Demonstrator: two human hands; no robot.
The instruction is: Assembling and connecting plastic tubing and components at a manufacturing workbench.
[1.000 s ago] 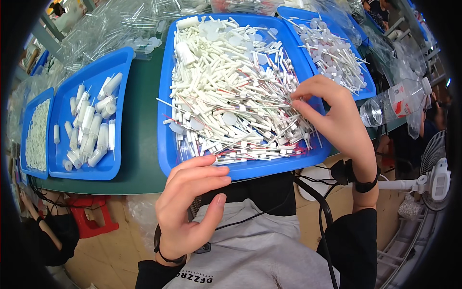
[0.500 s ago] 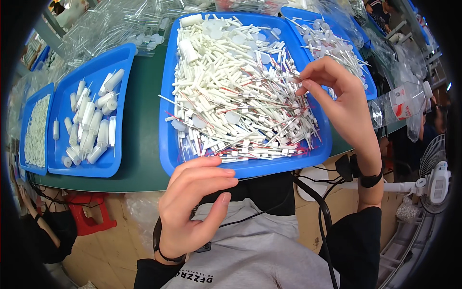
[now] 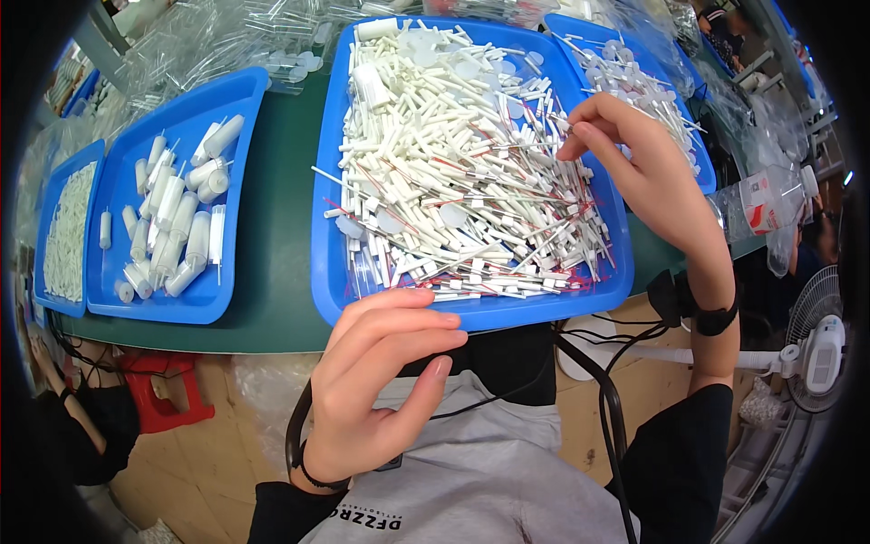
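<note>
A large blue tray (image 3: 323,272) holds a heap of short white tubes and thin sticks (image 3: 453,163), many with red or silvery shafts, plus translucent round discs. Above the heap's right side, my right hand (image 3: 639,163) has thumb and forefinger pinched together. A thin pale stick seems to show at those fingertips, partly hidden by them. At the tray's near edge hovers my left hand (image 3: 381,390), fingers loosely curved and thumb apart, with nothing in it.
On the left, a blue tray (image 3: 231,272) carries thick white cylinders; a smaller tray (image 3: 42,272) beside it holds tiny white pieces. Another blue tray (image 3: 702,172) stands at the back right, beside a plastic bottle (image 3: 770,199). Clear bags (image 3: 199,63) pile up behind. A fan (image 3: 820,354) is at right.
The trays sit slightly further right and higher in the picture. My left hand appears a little further right. My right hand keeps its pinch over the heap.
</note>
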